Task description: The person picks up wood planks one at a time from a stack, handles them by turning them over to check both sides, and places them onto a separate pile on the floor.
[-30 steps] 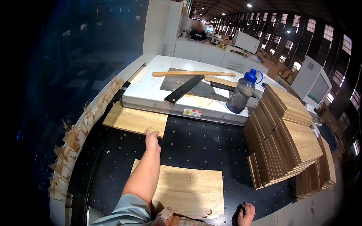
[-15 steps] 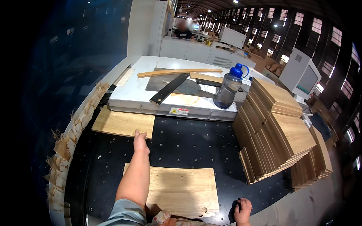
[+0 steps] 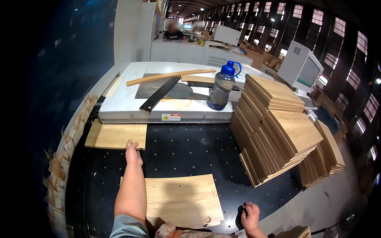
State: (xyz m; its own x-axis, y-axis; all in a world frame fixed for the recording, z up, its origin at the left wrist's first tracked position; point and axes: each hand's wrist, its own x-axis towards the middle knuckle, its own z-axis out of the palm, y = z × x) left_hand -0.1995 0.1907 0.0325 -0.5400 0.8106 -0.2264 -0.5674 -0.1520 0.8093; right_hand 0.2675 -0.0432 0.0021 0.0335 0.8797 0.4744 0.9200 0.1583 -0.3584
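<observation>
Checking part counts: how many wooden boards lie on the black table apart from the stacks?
2 visible: the far board at the left hand, and the near board, partly covered by the left forearm. More could be hidden beneath them.

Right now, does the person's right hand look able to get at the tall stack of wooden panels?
Probably yes: the right hand is just on the near side of the stack, and nothing visible stands between them across the black table.
</observation>
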